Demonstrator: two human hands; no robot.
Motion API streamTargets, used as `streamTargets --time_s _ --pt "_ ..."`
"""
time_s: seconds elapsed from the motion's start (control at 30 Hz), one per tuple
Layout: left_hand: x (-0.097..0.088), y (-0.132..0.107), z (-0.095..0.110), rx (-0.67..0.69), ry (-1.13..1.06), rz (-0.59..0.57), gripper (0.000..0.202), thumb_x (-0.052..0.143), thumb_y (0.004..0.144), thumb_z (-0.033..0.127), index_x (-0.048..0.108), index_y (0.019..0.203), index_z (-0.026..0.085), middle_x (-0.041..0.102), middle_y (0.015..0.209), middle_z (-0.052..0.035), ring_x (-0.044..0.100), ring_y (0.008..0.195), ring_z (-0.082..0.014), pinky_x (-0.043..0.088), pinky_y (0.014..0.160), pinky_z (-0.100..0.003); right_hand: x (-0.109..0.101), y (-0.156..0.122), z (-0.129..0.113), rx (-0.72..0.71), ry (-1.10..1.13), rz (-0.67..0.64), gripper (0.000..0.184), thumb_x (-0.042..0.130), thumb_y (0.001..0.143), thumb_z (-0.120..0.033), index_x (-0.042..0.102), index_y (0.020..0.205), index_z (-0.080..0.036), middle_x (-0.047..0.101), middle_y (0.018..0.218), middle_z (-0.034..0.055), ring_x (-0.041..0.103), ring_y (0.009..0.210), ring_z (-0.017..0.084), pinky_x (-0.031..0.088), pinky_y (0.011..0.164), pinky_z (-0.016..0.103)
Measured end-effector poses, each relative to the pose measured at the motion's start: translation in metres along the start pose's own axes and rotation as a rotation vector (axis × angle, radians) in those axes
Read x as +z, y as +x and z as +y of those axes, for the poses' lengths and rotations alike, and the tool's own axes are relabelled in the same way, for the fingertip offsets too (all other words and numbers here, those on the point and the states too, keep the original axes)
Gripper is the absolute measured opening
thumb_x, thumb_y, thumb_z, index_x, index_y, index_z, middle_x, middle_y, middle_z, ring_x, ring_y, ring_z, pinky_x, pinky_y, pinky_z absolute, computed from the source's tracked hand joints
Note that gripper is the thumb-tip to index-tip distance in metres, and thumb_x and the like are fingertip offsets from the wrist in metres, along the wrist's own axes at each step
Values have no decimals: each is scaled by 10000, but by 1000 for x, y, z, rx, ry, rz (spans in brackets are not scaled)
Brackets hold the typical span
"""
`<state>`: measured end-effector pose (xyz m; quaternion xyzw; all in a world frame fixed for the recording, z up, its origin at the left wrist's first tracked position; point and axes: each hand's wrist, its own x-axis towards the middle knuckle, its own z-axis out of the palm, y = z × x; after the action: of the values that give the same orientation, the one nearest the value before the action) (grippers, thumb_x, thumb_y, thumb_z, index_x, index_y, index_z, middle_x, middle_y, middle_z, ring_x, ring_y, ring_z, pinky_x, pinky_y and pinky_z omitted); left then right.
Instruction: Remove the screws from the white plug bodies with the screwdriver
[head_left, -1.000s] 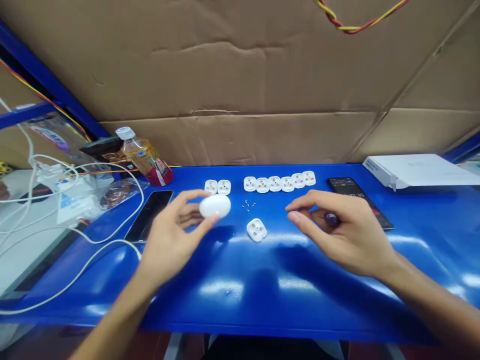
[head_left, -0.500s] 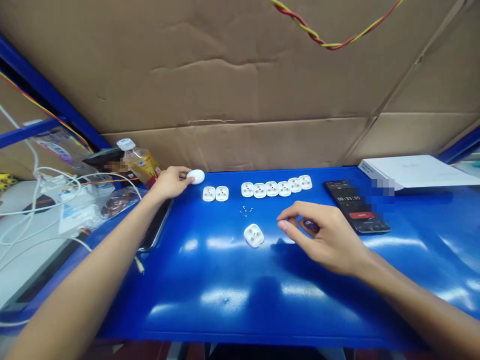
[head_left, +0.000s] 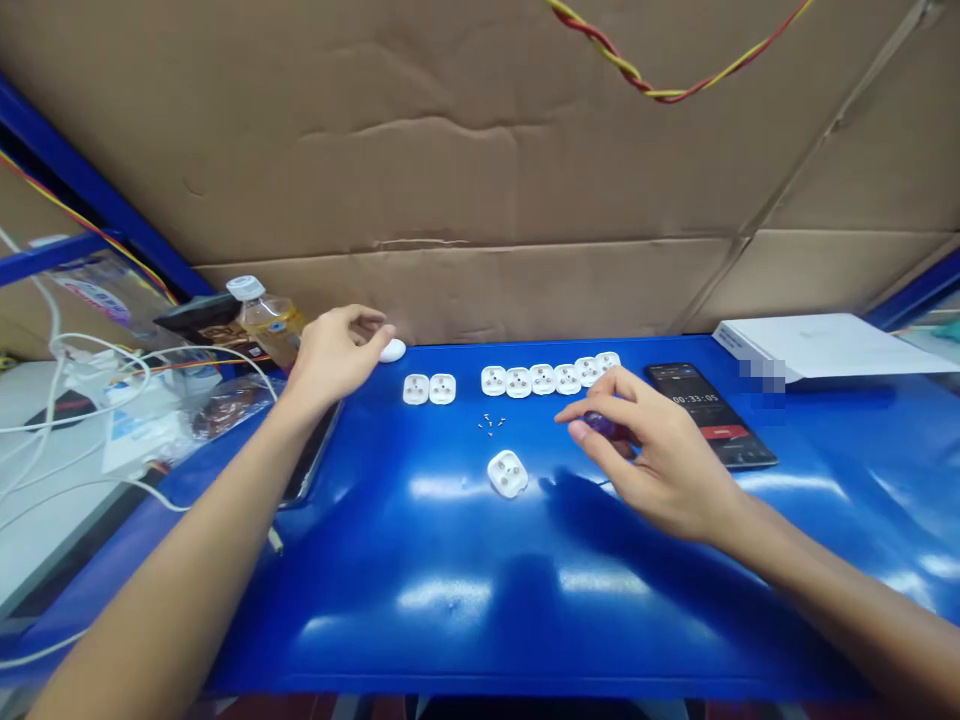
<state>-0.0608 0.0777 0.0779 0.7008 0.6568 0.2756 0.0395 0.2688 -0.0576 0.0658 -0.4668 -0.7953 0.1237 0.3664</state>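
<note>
My left hand (head_left: 337,352), thumb and fingers apart, hovers at the back left beside a smooth white rounded cover (head_left: 392,350) lying on the blue table. In my right hand (head_left: 652,450) is a purple-handled screwdriver (head_left: 600,424); my fingers curl round the handle and hide most of it. A single white square plastic part (head_left: 508,474) with small metal pieces inside lies left of my right hand. Several tiny screws (head_left: 490,424) are scattered just behind it. Two similar white parts (head_left: 429,389) sit side by side, and a row of several more (head_left: 543,379) stretches to their right.
A phone showing a timer (head_left: 709,415) lies on the right, in front of a white box (head_left: 832,345). At left are a drink bottle (head_left: 266,320), a dark device (head_left: 311,455) and tangled white cables (head_left: 142,375). A cardboard wall (head_left: 480,190) closes off the back.
My left hand has let go of the white rounded cover and lifted slightly. My right hand has tilted a little, and more of the purple handle shows.
</note>
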Motion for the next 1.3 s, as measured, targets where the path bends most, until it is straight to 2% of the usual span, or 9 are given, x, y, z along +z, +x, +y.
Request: streamTargets --time_s 0.07,0.13,0.23,0.33,0.4,0.5,0.73,1.3 --pt "-5 -21 29 107 -86 -19 339 639 916 453 792 1077 197 790 935 -48 686 787 -213 521 736 -303 -6 10 -5 -62 -38 42 192 564 1026 -261 741 962 -223 649 900 59 614 763 177 498 698 335" --pt "-6 -43 51 246 -207 -115 316 635 938 450 794 1048 200 780 895 -35 657 715 -184 488 650 -281 -11 19 -9 -108 -48 33 181 584 1028 -307 740 967 -237 708 906 55 652 807 198 512 732 351" --pt "0 -68 65 478 -338 -330 288 676 942 426 783 1107 216 771 1027 -49 670 826 -186 527 754 -290 -11 24 -10 -107 16 97 187 629 1013 -382 735 931 -251 761 859 28 686 771 192 532 738 334" --pt "8 -79 62 623 -434 -545 387 787 875 404 744 1235 268 734 1194 -53 682 1023 -218 547 917 -329 -4 17 -5 -86 87 70 178 664 992 -374 724 884 -245 758 760 -7 681 652 156 519 633 280" --pt "15 -81 57 639 -476 -618 478 836 835 387 721 1288 289 716 1246 -55 677 1101 -236 544 967 -347 2 10 0 -92 102 18 170 654 996 -341 718 878 -237 757 746 -14 683 629 142 515 618 262" --pt "25 -81 52 642 -480 -686 512 856 820 380 715 1303 291 713 1259 -59 675 1134 -244 541 975 -346 8 2 4 -112 85 -16 135 649 993 -307 714 903 -231 772 793 -9 701 663 139 528 653 257" --pt "35 -84 52 651 -402 -756 413 782 897 389 718 1278 244 740 1129 -69 688 1013 -232 531 897 -331 15 2 8 -228 46 -74 79 632 963 -219 678 898 -217 757 779 -4 678 654 135 518 632 260" --pt "41 -84 48 641 -409 -779 430 792 899 418 710 1269 215 749 1125 -54 688 970 -202 497 845 -285 20 -1 14 -314 84 -52 33 663 926 -157 689 921 -177 743 785 2 671 664 128 495 624 252"
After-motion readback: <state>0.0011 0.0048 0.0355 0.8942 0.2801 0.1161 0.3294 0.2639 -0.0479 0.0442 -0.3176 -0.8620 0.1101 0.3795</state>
